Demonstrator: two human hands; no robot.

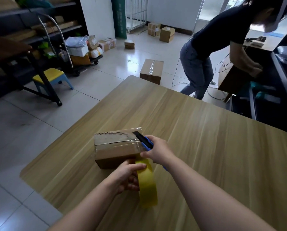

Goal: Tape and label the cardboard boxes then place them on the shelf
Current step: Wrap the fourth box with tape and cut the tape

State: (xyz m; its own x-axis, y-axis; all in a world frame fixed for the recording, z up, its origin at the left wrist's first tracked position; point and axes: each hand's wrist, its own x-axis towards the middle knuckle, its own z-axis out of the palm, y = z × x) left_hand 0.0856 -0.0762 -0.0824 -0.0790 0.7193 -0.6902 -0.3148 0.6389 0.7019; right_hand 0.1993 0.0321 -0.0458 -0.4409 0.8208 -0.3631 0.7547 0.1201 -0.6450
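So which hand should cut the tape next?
Right. The right hand grips the knife, tip at the tape stretched off the box. The left hand is busy holding the roll.

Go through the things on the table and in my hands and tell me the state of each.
Box: closed, on the table, clear tape across its top.
Tape roll: upright, gripped by the left hand, at the box's near end.
Knife: gripped by the right hand, tip at the box's taped right end.
Floor box: closed, taped along its top.
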